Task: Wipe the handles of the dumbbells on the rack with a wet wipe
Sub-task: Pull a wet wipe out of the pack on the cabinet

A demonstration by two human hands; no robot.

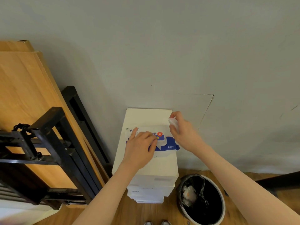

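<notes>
A blue-and-white pack of wet wipes (168, 146) lies on top of a stack of white boxes (149, 116) against the wall. My left hand (141, 146) rests on the pack, fingers bent over its lid area. Just to the right and a little above the pack, my right hand (181, 129) pinches a small folded white wet wipe (172, 121) between thumb and fingers. No dumbbells are visible; a black metal rack frame (53, 143) stands at the left.
Wooden boards (24, 88) lean on the grey wall behind the rack. A round bin with a black liner (203, 198) holding some crumpled waste stands on the wooden floor right of the boxes. Shoe tips show at the bottom edge.
</notes>
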